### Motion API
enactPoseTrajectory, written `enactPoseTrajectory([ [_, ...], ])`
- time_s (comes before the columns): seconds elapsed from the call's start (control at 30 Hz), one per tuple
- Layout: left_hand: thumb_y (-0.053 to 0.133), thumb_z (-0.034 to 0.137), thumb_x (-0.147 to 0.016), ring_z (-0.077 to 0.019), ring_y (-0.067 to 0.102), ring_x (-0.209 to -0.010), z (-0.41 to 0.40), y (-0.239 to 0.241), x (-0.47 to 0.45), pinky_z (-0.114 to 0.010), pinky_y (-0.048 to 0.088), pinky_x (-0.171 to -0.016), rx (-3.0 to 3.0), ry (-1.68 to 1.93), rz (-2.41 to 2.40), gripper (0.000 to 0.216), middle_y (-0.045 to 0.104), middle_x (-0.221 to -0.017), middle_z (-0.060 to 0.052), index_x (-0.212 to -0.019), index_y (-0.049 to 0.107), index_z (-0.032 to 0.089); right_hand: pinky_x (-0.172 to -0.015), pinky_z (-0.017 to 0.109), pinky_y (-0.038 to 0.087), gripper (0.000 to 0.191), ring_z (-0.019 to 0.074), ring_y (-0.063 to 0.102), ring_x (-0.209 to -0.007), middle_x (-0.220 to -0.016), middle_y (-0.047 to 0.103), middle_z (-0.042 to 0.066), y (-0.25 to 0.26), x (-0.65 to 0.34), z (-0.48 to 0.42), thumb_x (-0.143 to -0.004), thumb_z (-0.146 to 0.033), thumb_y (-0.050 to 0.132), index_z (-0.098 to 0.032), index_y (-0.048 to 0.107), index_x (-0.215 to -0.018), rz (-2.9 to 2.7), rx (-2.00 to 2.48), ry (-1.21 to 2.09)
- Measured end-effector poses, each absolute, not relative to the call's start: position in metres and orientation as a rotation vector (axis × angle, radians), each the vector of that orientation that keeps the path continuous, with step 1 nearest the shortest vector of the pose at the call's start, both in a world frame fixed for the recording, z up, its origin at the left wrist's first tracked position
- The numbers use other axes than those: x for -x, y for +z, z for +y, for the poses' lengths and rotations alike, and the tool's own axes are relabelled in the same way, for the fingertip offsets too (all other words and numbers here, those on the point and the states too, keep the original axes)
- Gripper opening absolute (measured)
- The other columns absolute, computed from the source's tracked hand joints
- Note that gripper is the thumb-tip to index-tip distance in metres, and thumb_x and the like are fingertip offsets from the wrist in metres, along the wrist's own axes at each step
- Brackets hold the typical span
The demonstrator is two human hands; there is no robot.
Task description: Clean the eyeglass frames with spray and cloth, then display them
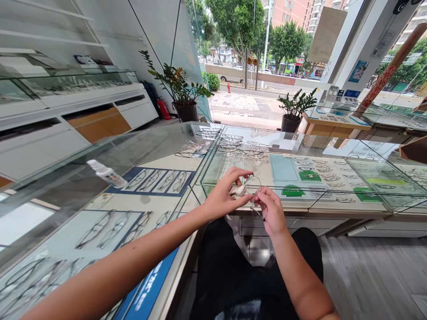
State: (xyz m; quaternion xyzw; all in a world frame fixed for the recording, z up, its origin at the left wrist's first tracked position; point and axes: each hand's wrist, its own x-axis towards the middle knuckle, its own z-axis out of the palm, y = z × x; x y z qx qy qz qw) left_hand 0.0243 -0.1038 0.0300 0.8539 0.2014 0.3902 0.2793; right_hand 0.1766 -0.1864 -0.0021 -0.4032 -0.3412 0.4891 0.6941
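A thin-framed pair of glasses [254, 186] is held out in front of me, above my lap. My right hand [272, 209] grips its frame with closed fingers. A small white cloth [239, 191] is pinched against the lens by my left hand [227, 192]. Both hands are close together in front of the glass display counter [187, 142].
The counter wraps around me left and ahead, with several rows of glasses under the glass. A white spray bottle [107, 174] lies on the counter top at left. Potted plants [182, 91] stand by the window. White cabinets line the left wall.
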Motion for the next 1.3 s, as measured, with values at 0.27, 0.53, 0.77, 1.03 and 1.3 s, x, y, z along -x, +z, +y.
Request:
enactPoseTrajectory([
  [0.27, 0.069, 0.028, -0.089, -0.0186, 0.057, -0.091, -0.103, 0.028, -0.023, -0.032, 0.052, -0.081, -2.277, 1.009, 0.556, 0.046, 0.059, -0.119, -0.011, -0.133, 0.059, 0.020, -0.059, 0.024, 0.039, 0.026, 0.0115, 0.048, -0.063, -0.063, 0.058, -0.002, -0.033, -0.165, -0.178, -0.068, -0.038, 0.077, -0.020, 0.059, -0.060, -0.631, 0.925, 1.263],
  [0.53, 0.071, 0.038, -0.089, -0.0194, 0.057, -0.090, -0.100, 0.023, -0.025, -0.037, 0.053, -0.088, -2.290, 0.972, 0.596, 0.049, 0.059, -0.121, -0.012, -0.134, 0.060, 0.021, -0.053, 0.024, 0.035, 0.032, 0.0089, 0.043, -0.055, -0.061, 0.054, -0.004, -0.041, -0.169, -0.170, -0.063, -0.037, 0.080, -0.021, 0.053, -0.059, -0.480, 0.932, 1.264],
  [0.77, 0.077, 0.048, -0.087, -0.0196, 0.061, -0.087, -0.096, 0.024, -0.024, -0.035, 0.055, -0.081, -2.260, 0.845, 0.713, 0.058, 0.066, -0.132, -0.014, -0.136, 0.062, 0.022, -0.063, 0.025, 0.037, 0.029, 0.0113, 0.044, -0.065, -0.065, 0.052, -0.004, -0.016, -0.173, -0.176, -0.071, -0.037, 0.076, -0.021, 0.054, -0.061, -0.662, 0.912, 1.149],
  [1.03, 0.081, 0.058, -0.081, -0.0193, 0.064, -0.084, -0.100, 0.041, -0.017, -0.027, 0.050, -0.067, -2.306, 0.987, 0.718, 0.058, 0.076, -0.115, -0.010, -0.125, 0.069, 0.022, -0.070, 0.030, 0.042, 0.024, 0.0150, 0.050, -0.069, -0.067, 0.056, -0.002, 0.006, -0.186, -0.177, -0.079, -0.038, 0.070, -0.022, 0.060, -0.064, -0.902, 0.929, 1.106],
  [1.3, 0.082, 0.061, -0.079, -0.0160, 0.059, -0.075, -0.111, 0.071, -0.007, -0.027, 0.049, -0.066, -2.191, 1.683, 0.896, 0.054, 0.075, -0.105, -0.009, -0.111, 0.069, 0.020, -0.093, 0.039, 0.047, 0.033, 0.0208, 0.060, -0.089, -0.092, 0.065, 0.002, 0.049, -0.197, -0.196, -0.085, -0.036, 0.075, -0.028, 0.068, -0.116, -1.311, 0.910, 0.635],
])
